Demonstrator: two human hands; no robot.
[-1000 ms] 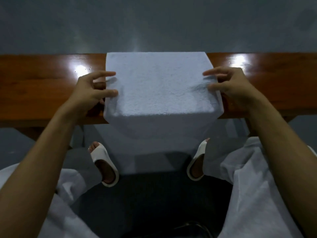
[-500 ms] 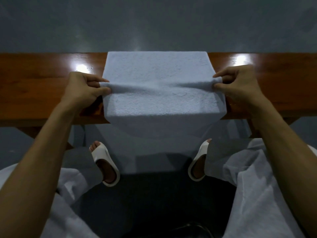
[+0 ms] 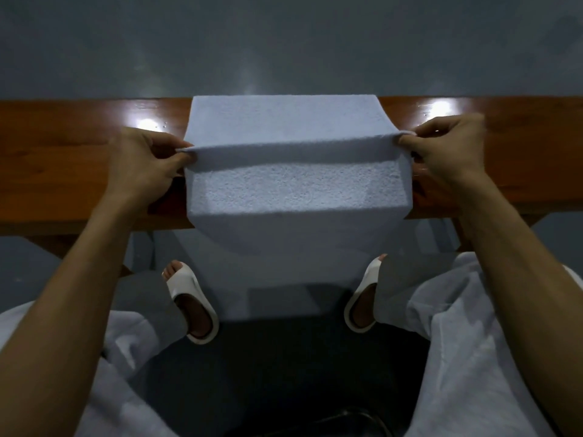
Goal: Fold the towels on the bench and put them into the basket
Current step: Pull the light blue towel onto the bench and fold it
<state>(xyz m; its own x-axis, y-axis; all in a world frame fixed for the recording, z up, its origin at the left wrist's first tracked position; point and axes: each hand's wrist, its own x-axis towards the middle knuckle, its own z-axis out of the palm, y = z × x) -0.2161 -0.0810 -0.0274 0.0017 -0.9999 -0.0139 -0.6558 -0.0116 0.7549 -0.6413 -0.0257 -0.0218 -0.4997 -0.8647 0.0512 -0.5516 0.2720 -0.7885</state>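
Towel [image 3: 293, 184] draped over bench [image 3: 63, 171], side edges pinched up by left hand [image 3: 142, 165] and right hand [image 3: 444, 149].

A glossy reddish-brown wooden bench [image 3: 63, 171] runs straight across the view from edge to edge; a pale blue towel [image 3: 284, 190] lies across its middle, covering the whole depth of the top there; two bright glints of light sit on the wood, one left of the towel and one right of it. The towel's far edge lines up with the bench's far edge; a ridge of cloth stands raised partway across it; its near part hangs over the near edge toward the grey floor [image 3: 19, 263].
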